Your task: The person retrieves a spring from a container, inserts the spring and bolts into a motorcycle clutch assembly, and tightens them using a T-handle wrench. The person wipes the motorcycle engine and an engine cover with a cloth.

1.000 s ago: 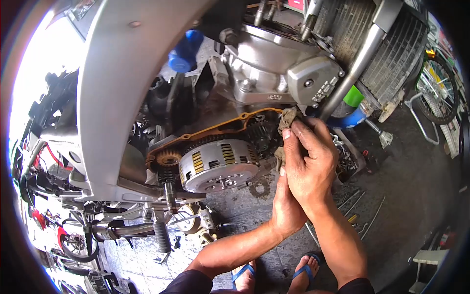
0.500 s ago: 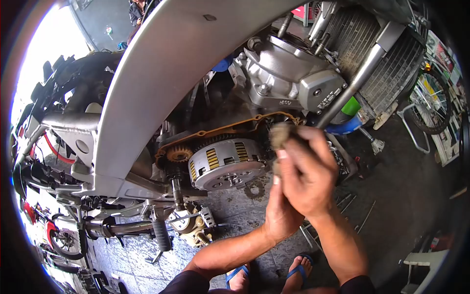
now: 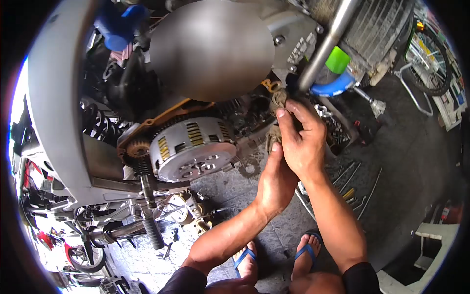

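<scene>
My right hand (image 3: 306,139) pinches a crumpled, dirty grey-brown rag (image 3: 278,101) at the front right of an opened motorcycle engine. Just below it, my left hand (image 3: 275,183) has its thumb and fingers closed on a lower bunch of the rag. The two hands overlap at the wrists. Left of them sits the clutch basket (image 3: 198,161), a silver drum with yellowish plates showing in its slots. An orange-brown gasket (image 3: 164,115) runs along the engine case above it. A copper-coloured gear (image 3: 138,148) and a splined shaft (image 3: 145,183) lie farther left.
A grey frame beam (image 3: 54,98) rises on the left. A silver tube (image 3: 327,46) and the radiator (image 3: 379,34) stand at upper right. Tools (image 3: 345,183) lie on the floor, near a removed engine part (image 3: 188,208). A blurred oval hides part of the engine.
The view has shifted closer, so the engine sits farther left and higher. My hands stay together on the rag and are sharper now; the right hand appears slightly higher.
</scene>
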{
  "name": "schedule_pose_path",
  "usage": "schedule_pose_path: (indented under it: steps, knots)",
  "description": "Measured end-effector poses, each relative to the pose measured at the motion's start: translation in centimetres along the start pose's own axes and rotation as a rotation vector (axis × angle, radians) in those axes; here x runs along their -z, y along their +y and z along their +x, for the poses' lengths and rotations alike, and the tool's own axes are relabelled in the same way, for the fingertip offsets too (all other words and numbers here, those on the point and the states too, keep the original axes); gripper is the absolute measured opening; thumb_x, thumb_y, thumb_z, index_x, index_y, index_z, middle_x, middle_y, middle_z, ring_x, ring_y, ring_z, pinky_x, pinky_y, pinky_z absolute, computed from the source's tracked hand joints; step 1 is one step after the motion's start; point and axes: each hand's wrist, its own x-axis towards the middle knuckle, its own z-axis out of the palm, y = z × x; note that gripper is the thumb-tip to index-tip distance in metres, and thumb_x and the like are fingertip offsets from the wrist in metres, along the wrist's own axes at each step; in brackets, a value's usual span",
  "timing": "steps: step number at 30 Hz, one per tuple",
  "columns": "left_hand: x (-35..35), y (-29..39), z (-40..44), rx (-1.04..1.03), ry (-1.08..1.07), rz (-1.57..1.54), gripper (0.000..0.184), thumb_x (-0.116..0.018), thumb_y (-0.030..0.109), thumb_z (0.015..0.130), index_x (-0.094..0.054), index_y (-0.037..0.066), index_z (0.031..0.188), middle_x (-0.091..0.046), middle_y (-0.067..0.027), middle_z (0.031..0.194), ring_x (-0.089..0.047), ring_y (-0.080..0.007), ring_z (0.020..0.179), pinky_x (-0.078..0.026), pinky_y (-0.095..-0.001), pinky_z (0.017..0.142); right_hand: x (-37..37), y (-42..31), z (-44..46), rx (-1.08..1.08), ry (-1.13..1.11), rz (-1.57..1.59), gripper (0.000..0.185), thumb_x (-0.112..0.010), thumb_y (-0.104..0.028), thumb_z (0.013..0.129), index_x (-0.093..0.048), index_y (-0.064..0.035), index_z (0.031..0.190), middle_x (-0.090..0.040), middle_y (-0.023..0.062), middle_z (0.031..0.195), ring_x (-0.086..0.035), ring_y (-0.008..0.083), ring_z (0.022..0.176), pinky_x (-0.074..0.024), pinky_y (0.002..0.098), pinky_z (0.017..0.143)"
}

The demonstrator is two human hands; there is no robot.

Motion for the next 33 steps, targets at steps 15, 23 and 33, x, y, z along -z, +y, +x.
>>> schedule_pose_path:
  steps: [15, 23, 33]
  knots:
    - [4.3, -1.0, -2.7, -0.033, 0.290, -0.066, 0.053, -0.032, 0.043, 0.100, -0.041, 0.006, 0.136, -0.054, -0.0136, 0.128, -0.053, -0.0292, 0.115, -0.042, -0.0444, 0.099, -4.0, 3.2, -6.0, -0.009, -0.032, 0.027, 0.012, -0.063, -0.008, 0.083, -0.067, -0.0017, 0.092, -0.062, 0.0178, 0.088, -0.062, 0.0372, 0.080, -0.0505, 0.0417, 0.070]
    - [6.6, 0.7, -5.9, -0.040, 0.259, -0.053, 0.057, -0.033, 0.050, 0.097, -0.045, 0.007, 0.132, -0.057, -0.0154, 0.122, -0.056, -0.0348, 0.108, -0.046, -0.0514, 0.092, -7.2, 1.5, -8.9, -0.067, -0.089, 0.053, 0.010, -0.064, -0.008, 0.084, -0.067, -0.0009, 0.090, -0.064, 0.0155, 0.085, -0.063, 0.0334, 0.078, -0.0493, 0.0372, 0.069]
    - [7.1, 1.4, -8.9, -0.129, 0.302, -0.125, 0.051, -0.036, 0.046, 0.099, -0.048, 0.005, 0.128, -0.056, -0.0088, 0.123, -0.053, -0.0217, 0.116, -0.038, -0.0365, 0.104, -7.4, 0.0, -11.0, -0.033, -0.295, 0.041, 0.028, -0.062, -0.024, 0.087, -0.064, -0.0007, 0.103, -0.065, 0.0224, 0.092, -0.064, 0.0379, 0.085, -0.0504, 0.0416, 0.074]
